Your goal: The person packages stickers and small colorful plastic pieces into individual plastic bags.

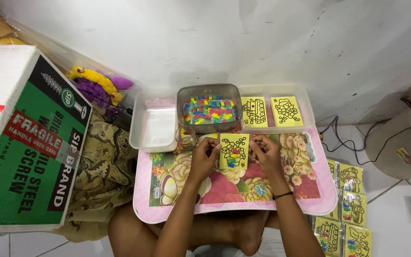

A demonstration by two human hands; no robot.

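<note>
Pinching the yellow picture card (234,151) upright between both sets of fingers, I have my left hand (204,159) closed on its left edge, my right hand (265,153) on its right, both equally near.

From my seat, the cardboard box (24,138) runs off the left edge. Packets on the floor (346,209) are cut by the bottom edge. My fingers cover the side edges of the yellow card (234,151), and its small coloured patches are too tiny to identify.
</note>
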